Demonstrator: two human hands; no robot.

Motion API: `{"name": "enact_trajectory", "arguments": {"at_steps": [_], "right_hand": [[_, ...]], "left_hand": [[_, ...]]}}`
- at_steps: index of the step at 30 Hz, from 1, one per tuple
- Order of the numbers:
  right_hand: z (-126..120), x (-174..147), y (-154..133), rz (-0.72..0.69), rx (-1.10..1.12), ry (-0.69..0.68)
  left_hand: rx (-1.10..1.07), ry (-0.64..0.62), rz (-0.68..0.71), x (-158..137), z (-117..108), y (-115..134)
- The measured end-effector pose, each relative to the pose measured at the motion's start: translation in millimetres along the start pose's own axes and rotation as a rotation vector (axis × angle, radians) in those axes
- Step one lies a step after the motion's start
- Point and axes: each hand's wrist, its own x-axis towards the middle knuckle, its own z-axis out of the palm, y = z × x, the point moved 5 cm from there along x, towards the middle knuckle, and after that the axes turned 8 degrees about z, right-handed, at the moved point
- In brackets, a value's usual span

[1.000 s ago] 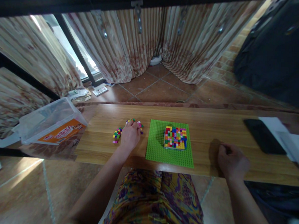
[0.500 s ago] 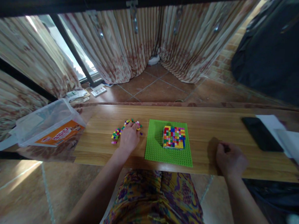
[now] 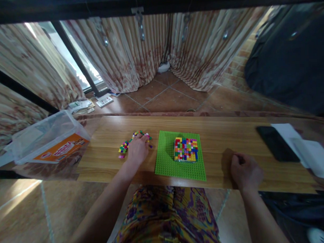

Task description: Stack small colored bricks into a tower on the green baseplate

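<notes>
My left hand (image 3: pixel 138 150) reaches over a loose pile of small coloured toy bricks (image 3: pixel 123 147), its fingers slightly apart and bent down among them. The fingertips are partly hidden, and I see no brick held in them. To its right lies a green studded baseplate (image 3: pixel 164 167). On that plate stands a square block of multicoloured bricks (image 3: pixel 186 149), built up in layers. My right hand (image 3: pixel 246 171) rests on the table to the right of the plate, curled into a loose fist with nothing visible in it.
A clear plastic tub (image 3: pixel 52 133) with an orange label stands at the left end of the wooden table (image 3: pixel 225 132). At the right end lie a dark phone-like slab (image 3: pixel 278 144) and white sheets or covers (image 3: pixel 312 157). One pink brick (image 3: pixel 121 156) lies apart from the pile.
The view has shifted slightly. My left hand stays at the brick pile with its fingers moved a little; my right hand remains curled on the table. The brick block looks unchanged.
</notes>
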Motion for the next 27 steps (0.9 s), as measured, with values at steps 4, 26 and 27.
{"name": "enact_trajectory", "arguments": {"at_steps": [4,26,27], "right_hand": [[0.1,-0.5,-0.5,-0.008,0.002,0.002],[0.1,0.2,0.2,0.016,0.020,0.005],[-0.2,-0.1,-0.1,0.018,0.020,0.007]], "left_hand": [[-0.109,0.050,0.032,-2.7,-7.6,8.2],[-0.302,-0.027,0.301,17.7,-7.5,107.5],[-0.295,-0.035,0.297,17.7,-7.3,108.2]]}}
